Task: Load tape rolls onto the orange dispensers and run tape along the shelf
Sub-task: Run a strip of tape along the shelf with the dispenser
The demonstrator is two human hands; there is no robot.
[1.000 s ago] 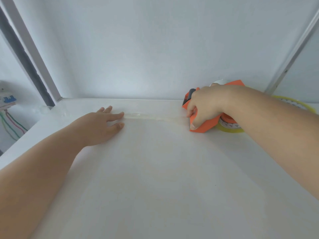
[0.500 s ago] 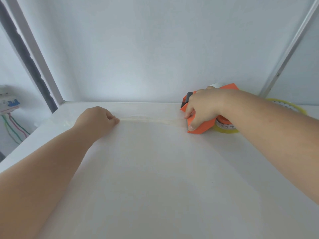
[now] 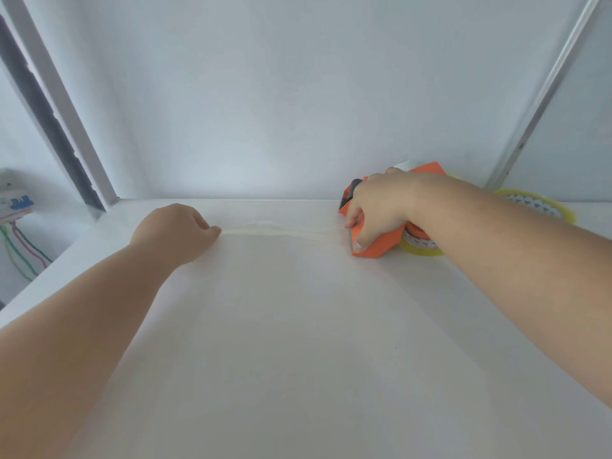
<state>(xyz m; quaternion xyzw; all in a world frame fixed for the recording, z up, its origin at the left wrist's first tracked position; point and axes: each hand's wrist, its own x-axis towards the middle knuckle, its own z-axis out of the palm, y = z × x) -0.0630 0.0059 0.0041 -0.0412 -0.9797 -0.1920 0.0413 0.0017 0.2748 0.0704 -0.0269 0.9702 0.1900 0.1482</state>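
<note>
Head view: left hand (image 3: 175, 233), flat a second ago, is now curled with fingers pinching the tape strip (image 3: 281, 230) near the shelf (image 3: 298, 342) back edge. Right hand (image 3: 377, 210) grips the orange dispenser (image 3: 381, 245) toward the back right corner, strip partly run; the laid end seems anchored for further pulling.

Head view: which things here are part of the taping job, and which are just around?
In the job: orange dispenser, its tape roll, tape strip, shelf, left hand, right hand.
Lying about: spare tape roll, breaker box, coloured wires.
</note>
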